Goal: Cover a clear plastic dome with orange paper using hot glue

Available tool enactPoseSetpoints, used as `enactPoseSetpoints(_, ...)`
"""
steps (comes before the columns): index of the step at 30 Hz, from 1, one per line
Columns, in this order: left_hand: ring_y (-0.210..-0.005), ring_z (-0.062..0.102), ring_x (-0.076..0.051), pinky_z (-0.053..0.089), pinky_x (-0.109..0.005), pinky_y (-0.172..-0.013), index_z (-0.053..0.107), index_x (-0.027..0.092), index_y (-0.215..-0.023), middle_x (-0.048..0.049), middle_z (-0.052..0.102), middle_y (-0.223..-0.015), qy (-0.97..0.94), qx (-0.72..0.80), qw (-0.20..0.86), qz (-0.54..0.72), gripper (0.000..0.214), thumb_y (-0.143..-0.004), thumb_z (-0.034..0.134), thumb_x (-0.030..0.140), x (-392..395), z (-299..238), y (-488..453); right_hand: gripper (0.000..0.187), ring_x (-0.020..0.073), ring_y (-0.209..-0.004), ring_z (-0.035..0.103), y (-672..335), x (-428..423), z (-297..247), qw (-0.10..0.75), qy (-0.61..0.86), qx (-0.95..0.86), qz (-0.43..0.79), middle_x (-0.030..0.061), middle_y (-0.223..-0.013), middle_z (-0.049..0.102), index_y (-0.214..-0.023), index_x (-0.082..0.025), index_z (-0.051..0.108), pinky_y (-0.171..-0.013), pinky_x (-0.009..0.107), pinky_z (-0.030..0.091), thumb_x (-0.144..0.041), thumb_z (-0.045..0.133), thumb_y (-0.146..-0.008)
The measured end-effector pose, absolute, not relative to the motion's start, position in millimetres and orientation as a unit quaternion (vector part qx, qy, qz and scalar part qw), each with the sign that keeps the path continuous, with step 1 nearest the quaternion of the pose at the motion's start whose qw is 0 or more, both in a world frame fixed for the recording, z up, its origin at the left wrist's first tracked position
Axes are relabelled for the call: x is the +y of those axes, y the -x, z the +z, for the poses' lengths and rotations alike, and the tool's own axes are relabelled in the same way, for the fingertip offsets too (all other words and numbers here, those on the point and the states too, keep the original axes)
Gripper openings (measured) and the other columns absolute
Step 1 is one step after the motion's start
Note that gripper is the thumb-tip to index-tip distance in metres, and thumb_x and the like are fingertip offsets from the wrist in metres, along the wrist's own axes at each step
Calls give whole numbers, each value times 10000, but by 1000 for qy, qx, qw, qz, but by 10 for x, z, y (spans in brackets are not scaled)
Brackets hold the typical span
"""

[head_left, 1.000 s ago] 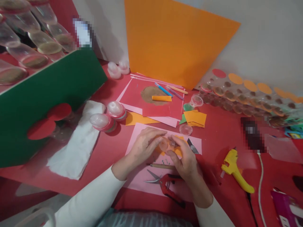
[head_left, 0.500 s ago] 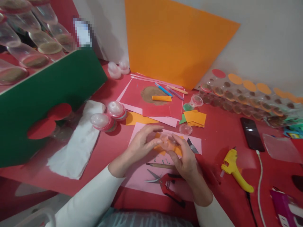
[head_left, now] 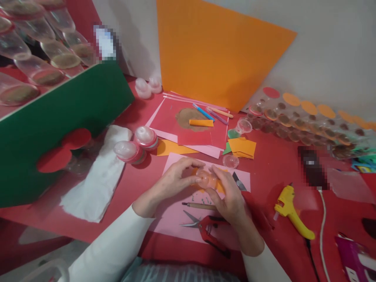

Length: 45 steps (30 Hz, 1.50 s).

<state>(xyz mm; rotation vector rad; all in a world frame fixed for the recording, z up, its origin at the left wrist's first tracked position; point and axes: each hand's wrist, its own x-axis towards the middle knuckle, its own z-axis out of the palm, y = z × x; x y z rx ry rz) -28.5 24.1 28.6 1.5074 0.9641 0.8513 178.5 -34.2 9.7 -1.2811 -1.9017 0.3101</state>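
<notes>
Both hands meet over a pink paper sheet (head_left: 176, 219) on the red table. My left hand (head_left: 176, 180) and my right hand (head_left: 227, 194) pinch a small clear plastic dome (head_left: 205, 178) between their fingertips, over a piece of orange paper (head_left: 221, 187). A thin wooden-handled tool (head_left: 198, 205) lies just below the hands, and red-handled snips (head_left: 205, 229) lie nearer me. A craft knife blade (head_left: 239, 182) rests right of my right hand. Another clear dome (head_left: 230, 161) sits just beyond.
A yellow glue gun (head_left: 290, 213) and cable lie at right, near a phone (head_left: 313, 166). Two pink-rimmed domes (head_left: 135, 147), white cloth (head_left: 94, 176) and a green board (head_left: 58, 125) stand left. Stacked red paper with pens (head_left: 190, 121), orange squares (head_left: 242, 147) and a leaning orange sheet (head_left: 217, 51) are behind.
The hands stay together on the clear dome, shifting it slightly; the fingers closed a little tighter round it. The view moved slightly.
</notes>
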Motion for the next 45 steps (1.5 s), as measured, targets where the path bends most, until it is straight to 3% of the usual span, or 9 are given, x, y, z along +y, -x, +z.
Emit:
enactPoseSetpoints(21,-1091,705,-259,530,-414,-1025,748,235,-1095,-74,781,-1165,-620,410,556,371,269,-856,802,346,228,232,251,425,285,-1053,751,-1847,-295,70,394,519,-738,177,137,-1167,772,-1394,-203,621,-890,436,639,-421,581,-1031)
enactPoseSetpoints(30,-1121,712,-272,539,-417,-1017,765,228,-1094,-91,792,-1170,-601,409,576,375,312,-829,826,380,237,225,223,473,282,-1093,757,-1842,-315,96,389,526,-731,195,138,-1226,771,-1449,-211,598,-911,426,647,-386,604,-1010)
enactPoseSetpoints(45,-1152,735,-259,577,-412,-1016,680,194,-1160,-131,783,-1199,-614,380,573,388,324,-1003,610,469,228,222,229,446,263,-911,742,-1794,-361,-2,418,533,-721,144,118,-1058,754,-1322,-198,606,-806,410,648,-503,627,-997)
